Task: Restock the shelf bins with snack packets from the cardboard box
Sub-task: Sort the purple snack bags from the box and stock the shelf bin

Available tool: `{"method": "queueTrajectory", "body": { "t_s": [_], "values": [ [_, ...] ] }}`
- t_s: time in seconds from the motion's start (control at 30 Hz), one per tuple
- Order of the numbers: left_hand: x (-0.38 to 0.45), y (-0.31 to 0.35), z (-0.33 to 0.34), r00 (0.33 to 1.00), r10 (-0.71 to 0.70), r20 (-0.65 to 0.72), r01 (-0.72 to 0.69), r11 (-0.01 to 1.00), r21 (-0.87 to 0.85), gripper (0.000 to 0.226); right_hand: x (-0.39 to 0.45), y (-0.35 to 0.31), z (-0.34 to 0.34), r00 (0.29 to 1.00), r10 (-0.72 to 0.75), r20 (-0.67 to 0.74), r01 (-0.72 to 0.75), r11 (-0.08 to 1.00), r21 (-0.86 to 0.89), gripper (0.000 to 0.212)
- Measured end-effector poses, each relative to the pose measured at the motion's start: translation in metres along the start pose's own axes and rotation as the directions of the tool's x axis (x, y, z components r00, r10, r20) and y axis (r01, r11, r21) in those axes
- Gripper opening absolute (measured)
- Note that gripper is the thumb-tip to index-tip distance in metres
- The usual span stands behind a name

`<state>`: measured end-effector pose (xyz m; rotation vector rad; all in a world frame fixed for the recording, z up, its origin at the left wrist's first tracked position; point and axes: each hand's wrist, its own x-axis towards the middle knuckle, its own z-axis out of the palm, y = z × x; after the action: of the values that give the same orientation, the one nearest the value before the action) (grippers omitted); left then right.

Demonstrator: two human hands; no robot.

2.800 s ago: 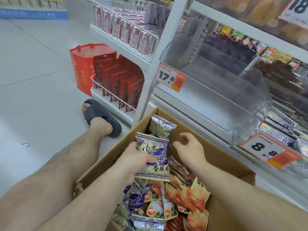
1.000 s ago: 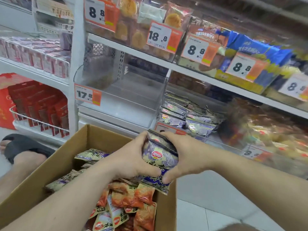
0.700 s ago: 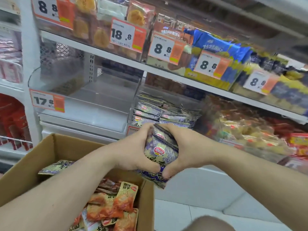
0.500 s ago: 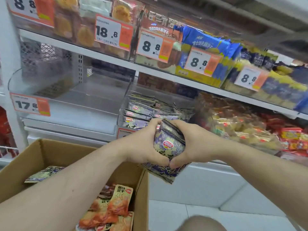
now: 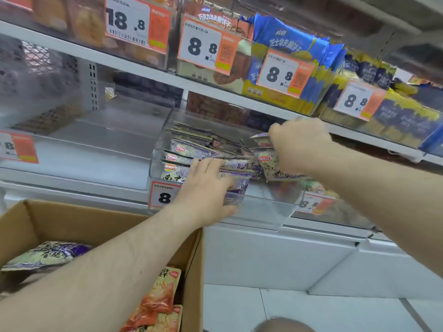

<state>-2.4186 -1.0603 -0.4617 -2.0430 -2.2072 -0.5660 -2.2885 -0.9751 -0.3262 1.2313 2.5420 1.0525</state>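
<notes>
A clear shelf bin [image 5: 263, 208] on the middle shelf holds several purple snack packets [image 5: 182, 149] lying in layers. My left hand [image 5: 206, 192] reaches over the bin's front wall and pinches a purple packet [image 5: 237, 185] between fingers and thumb. My right hand [image 5: 297, 144] is inside the bin on the right, fingers curled round more purple packets [image 5: 271, 164]. The open cardboard box [image 5: 195, 259] stands at the lower left under my left forearm. One purple packet [image 5: 48, 252] and several orange packets [image 5: 160, 295] lie in it.
Left of the stocked bin is a clear bin [image 5: 100, 140] with nothing in it and an orange price tag [image 5: 19, 147]. The upper shelf [image 5: 215, 88] carries bins of blue and yellow biscuit packs with price tags. A white shelf base [image 5: 275, 257], floor tiles and my knee [image 5: 282, 326] lie below.
Both hands lifted a stack of purple packets out of the box and carried it up and right into the bin. The hands have now parted, each holding part of the stack.
</notes>
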Motion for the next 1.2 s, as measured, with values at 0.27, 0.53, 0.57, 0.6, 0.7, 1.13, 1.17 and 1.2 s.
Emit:
{"method": "queueTrajectory", "body": {
  "t_s": [0.27,0.53,0.57,0.6,0.7,1.13,1.17,1.2],
  "values": [
    [0.003,-0.001,0.015,0.999,-0.04,0.002,0.04,0.993,0.11,0.026,0.064,-0.047,0.045,0.997,0.02,0.072,-0.01,0.99,-0.139,0.035],
    [0.003,-0.003,0.02,0.999,-0.035,-0.027,0.039,0.986,0.161,0.027,0.097,-0.022,0.058,0.946,-0.084,0.314,0.045,0.99,0.13,0.071],
    [0.003,-0.003,0.02,0.999,-0.034,-0.01,0.035,0.984,0.172,0.028,0.1,-0.017,0.063,0.939,-0.094,0.33,0.036,0.983,0.178,0.08],
    [0.003,-0.003,0.019,1.0,-0.03,0.005,0.029,0.983,0.183,0.029,0.103,-0.013,0.068,0.934,-0.102,0.342,0.024,0.974,0.226,0.086],
    [0.003,-0.003,0.015,0.999,-0.019,0.038,0.011,0.981,0.194,0.036,0.104,-0.006,0.09,0.926,-0.109,0.361,-0.01,0.95,0.312,0.086],
    [0.001,-0.003,0.013,0.997,-0.031,0.064,0.02,0.985,0.172,0.038,0.095,-0.021,0.108,0.965,-0.018,0.261,-0.042,0.974,0.221,0.067],
    [0.001,-0.003,0.013,0.997,-0.032,0.064,0.021,0.986,0.168,0.037,0.095,-0.021,0.11,0.964,-0.027,0.266,-0.045,0.964,0.261,0.063],
    [0.001,-0.002,0.013,0.997,-0.037,0.061,0.026,0.986,0.164,0.036,0.094,-0.021,0.114,0.963,-0.029,0.27,-0.053,0.956,0.29,0.06]
  ]
}}
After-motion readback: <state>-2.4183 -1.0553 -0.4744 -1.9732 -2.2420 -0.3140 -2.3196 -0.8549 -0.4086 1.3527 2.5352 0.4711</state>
